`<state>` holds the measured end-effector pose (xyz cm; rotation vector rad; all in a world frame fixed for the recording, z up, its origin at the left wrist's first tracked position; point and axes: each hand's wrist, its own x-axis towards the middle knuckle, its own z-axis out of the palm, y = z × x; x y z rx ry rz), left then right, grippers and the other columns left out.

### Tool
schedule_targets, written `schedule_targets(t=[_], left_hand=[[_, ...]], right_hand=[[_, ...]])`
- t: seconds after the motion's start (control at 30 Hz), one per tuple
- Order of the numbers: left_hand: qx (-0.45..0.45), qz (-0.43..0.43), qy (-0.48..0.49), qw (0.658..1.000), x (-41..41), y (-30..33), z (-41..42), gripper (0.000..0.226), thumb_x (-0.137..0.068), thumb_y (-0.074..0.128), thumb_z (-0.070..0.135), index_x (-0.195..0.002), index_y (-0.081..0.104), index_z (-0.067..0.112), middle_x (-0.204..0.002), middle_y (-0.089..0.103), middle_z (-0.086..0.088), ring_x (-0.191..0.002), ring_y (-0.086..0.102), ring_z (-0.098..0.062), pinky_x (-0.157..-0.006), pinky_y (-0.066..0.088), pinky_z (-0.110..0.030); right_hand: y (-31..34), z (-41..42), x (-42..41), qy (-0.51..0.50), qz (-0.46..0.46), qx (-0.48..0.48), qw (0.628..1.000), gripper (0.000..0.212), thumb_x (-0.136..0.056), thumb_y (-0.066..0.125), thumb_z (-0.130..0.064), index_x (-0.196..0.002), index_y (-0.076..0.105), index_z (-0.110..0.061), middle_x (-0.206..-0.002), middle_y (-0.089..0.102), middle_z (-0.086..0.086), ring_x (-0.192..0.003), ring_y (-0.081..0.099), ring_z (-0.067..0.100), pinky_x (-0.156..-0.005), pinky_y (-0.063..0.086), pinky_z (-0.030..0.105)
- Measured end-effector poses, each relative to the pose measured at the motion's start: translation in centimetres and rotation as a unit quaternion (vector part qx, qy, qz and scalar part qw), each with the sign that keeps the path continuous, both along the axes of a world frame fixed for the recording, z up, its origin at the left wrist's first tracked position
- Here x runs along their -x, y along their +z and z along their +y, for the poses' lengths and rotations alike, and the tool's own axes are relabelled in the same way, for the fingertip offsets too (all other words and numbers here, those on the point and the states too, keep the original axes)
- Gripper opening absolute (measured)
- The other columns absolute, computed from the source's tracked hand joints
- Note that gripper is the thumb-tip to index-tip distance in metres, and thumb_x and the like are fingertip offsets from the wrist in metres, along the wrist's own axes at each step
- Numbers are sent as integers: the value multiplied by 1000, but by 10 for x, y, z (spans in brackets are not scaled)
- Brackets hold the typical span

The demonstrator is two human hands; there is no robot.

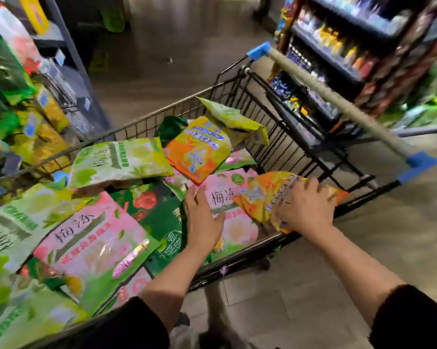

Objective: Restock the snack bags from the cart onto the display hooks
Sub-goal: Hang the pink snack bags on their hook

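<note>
A wire shopping cart (283, 137) is heaped with several snack bags in green, pink, dark green and orange-yellow. My right hand (305, 205) grips an orange-yellow bag (265, 200) at the cart's near right corner, fingers curled over its top. My left hand (202, 217) lies with straight fingers on a pink bag (227, 197) just left of that one. A second orange-yellow bag (200, 149) sits in the middle of the pile. Display hooks with hanging bags (43, 117) stand at the left, blurred.
The cart's grey handle with blue ends (338, 102) runs diagonally on the right. A shelf unit of packaged goods (338, 54) stands beyond it. Grey tiled floor (313, 285) lies below my arms and in the aisle behind the cart.
</note>
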<state>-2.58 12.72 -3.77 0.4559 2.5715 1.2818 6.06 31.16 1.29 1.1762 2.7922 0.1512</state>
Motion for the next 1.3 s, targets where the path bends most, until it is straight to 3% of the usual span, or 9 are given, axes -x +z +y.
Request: schedule_targets(t=[0.13, 0.27, 0.37, 0.43, 0.53, 0.63, 0.77, 0.93, 1.3], left_hand=[[-50, -51, 121, 990, 10, -12, -1, 78, -78, 77, 11, -141, 32, 0, -142, 34, -19, -129, 38, -32, -104, 30, -28], [-86, -69, 114, 987, 22, -20, -1, 43, -79, 77, 29, -105, 55, 1, -88, 62, -11, -92, 61, -37, -73, 44, -39], [-122, -124, 70, 982, 18, -17, 5, 71, -87, 68, 33, -145, 35, 12, -143, 47, -10, -133, 43, -30, -109, 36, -43], [-165, -150, 53, 973, 11, -17, 8, 70, -93, 62, 24, -151, 24, 21, -150, 39, -7, -137, 37, -30, -113, 32, -46], [-195, -69, 31, 978, 5, -18, 6, 43, -93, 59, 20, -132, 47, 32, -92, 64, 3, -90, 58, -27, -82, 52, -47], [-227, -10, 30, 973, 6, 2, -2, 29, -92, 59, 7, -118, 60, 19, -79, 65, 3, -66, 55, -7, -65, 48, -26], [-240, 43, 17, 970, 15, 28, -4, 12, -91, 60, 2, -102, 64, 5, -87, 69, -9, -76, 63, -17, -76, 52, -26], [-244, 74, 23, 967, 9, 42, 4, 3, -90, 61, 2, -92, 64, 3, -78, 63, 0, -70, 57, -11, -74, 51, -31], [-280, 169, 224, 918, 34, 67, -75, 10, -92, 60, 13, -84, 60, 6, -71, 60, -3, -61, 48, -10, -63, 39, -32]], right_hand=[[2, -5, 5, -40, 10, 20, 999, 96, -69, 73, -61, -138, 33, -9, -146, 30, 21, -136, 28, 43, -105, 34, 56], [-4, -20, 5, -2, 42, -7, 999, 81, -78, 64, -62, -136, 41, -11, -140, 41, 15, -132, 35, 34, -105, 32, 50], [-9, -24, -3, 40, 71, -9, 997, 64, -81, 59, -60, -124, 54, -13, -133, 49, 9, -128, 40, 28, -108, 26, 50], [-8, -22, -7, 57, 85, -3, 995, 64, -81, 55, -65, -119, 58, -13, -128, 52, 8, -125, 43, 27, -108, 25, 50], [-3, -19, -14, 116, 172, 18, 978, 74, -77, 43, -75, -107, 64, -11, -111, 61, 6, -111, 53, 27, -100, 33, 49], [-1, -13, -31, 213, 232, 80, 946, 79, -73, 48, -79, -110, 64, -11, -112, 62, 3, -111, 56, 25, -101, 37, 53], [0, 1, -55, 298, 263, 112, 911, 60, -69, 64, -49, -115, 65, -10, -121, 62, 4, -117, 53, 24, -101, 41, 51], [-4, 13, -69, 293, 274, 8, 916, 16, -69, 70, -11, -83, 76, -17, -87, 74, -7, -89, 61, 23, -78, 48, 35], [103, -66, 75, 271, 265, 40, 925, 14, -95, 45, -13, -103, 49, -2, -94, 62, 23, -87, 58, 42, -65, 39, 43]])
